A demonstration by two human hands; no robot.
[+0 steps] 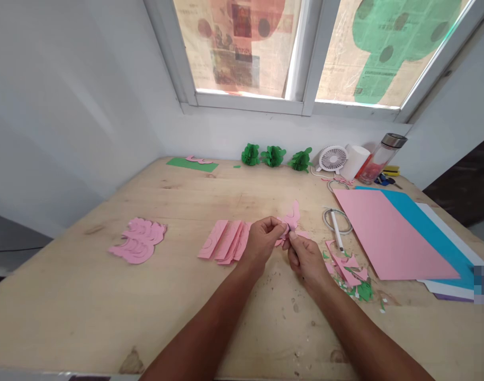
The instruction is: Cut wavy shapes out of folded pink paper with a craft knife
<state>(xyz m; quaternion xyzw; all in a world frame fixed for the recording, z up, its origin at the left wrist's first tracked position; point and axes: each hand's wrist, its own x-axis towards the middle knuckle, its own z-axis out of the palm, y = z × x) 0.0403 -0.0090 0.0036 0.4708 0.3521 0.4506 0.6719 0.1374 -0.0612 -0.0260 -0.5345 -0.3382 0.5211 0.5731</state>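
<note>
Both hands meet near the middle of the wooden table (178, 196). My left hand (265, 238) pinches a cut pink paper piece (293, 214) between thumb and fingers. My right hand (305, 254) is closed at the same piece, its thumb against a small dark spot there; what makes that spot is too small to tell. Parts of the pink piece stick out above and to the right of the fingertips. Folded pink paper strips (226, 241) lie just left of my left hand, partly hidden by it. Farther left rests a stack of scalloped pink cutouts (141, 241).
Pink and green scraps (351, 272) and a white pen (337, 230) lie right of my hands. Beyond are coloured sheets (393, 233), a small fan (333, 159), a bottle (381, 159) and green paper shapes (272, 156). A green strip (192, 164) lies at back left.
</note>
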